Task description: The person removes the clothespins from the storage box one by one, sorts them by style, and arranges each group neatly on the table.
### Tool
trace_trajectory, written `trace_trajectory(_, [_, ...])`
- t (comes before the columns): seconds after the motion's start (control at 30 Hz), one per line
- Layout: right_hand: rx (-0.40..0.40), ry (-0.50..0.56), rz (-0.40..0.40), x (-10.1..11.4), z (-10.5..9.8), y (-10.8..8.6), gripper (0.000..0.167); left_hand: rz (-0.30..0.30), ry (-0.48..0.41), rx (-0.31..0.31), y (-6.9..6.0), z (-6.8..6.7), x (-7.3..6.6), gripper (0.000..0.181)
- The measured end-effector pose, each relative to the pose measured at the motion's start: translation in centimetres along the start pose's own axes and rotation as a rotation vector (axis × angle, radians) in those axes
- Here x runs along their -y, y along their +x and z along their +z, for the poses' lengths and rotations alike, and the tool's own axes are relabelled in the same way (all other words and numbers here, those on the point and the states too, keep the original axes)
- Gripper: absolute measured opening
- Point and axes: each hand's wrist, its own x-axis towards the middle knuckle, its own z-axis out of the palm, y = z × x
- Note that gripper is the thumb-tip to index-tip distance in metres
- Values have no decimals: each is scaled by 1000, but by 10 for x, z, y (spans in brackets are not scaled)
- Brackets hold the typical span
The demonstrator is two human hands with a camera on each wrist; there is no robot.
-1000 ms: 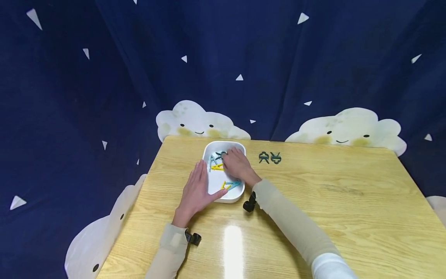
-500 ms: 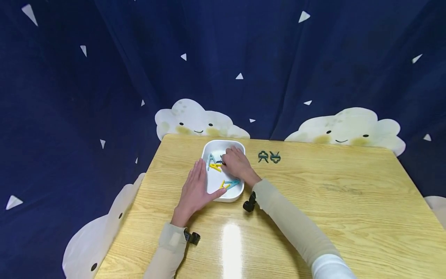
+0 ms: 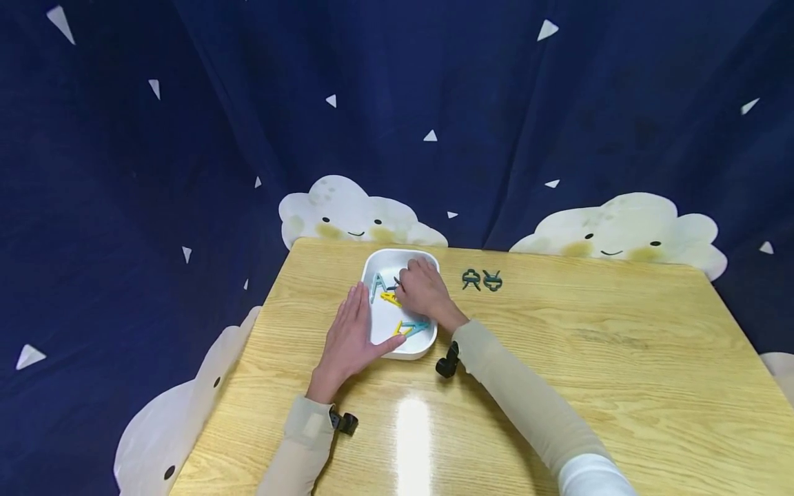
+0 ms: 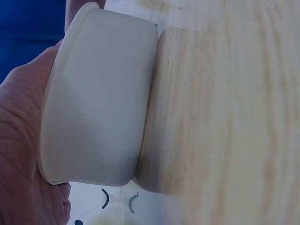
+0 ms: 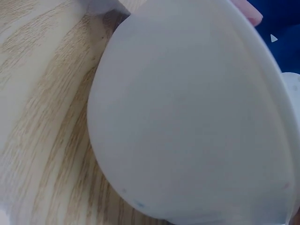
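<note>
My left hand (image 3: pixel 349 337) lies along the left side of a white plastic tray (image 3: pixel 386 348), fingers straight on the rim and thumb across its front edge. Inside the tray, my right hand (image 3: pixel 423 289) has its fingers curled down at a dark green clip (image 3: pixel 393 287), whose ends stick out beside the fingertips. The fingertips themselves are hidden. Close by lie a light-blue clothespin (image 3: pixel 378 284) and a yellow clothespin (image 3: pixel 391 298). Toward the tray's front lie another yellow clothespin (image 3: pixel 398 328) and a teal clothespin (image 3: pixel 417 328). Both wrist views show mostly the tray's outer wall (image 4: pixel 101 98).
Two dark green clips, the left clip (image 3: pixel 471 279) and the right clip (image 3: pixel 493 280), lie side by side on the wooden table (image 3: pixel 589 358), right of the tray. A dark blue curtain (image 3: pixel 397 83) with white triangles and clouds hangs behind.
The dark green clip in the tray has slid lower and partly under my right fingers. The nearby yellow clothespin has turned and shifted. My left hand stays in place.
</note>
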Motion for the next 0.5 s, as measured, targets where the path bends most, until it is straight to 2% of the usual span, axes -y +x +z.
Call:
trace_trajectory(0.13, [-18, -46, 14, 0, 1, 0, 30, -3, 3, 2, 0, -1, -1, 129])
trace_trajectory(0.27, [-8, -78, 12, -1, 3, 1, 31, -6, -3, 8, 0, -1, -2, 129])
trace_trajectory(0.5, [12, -42, 11, 0, 3, 2, 31, -14, 3, 22, 0, -1, -1, 129])
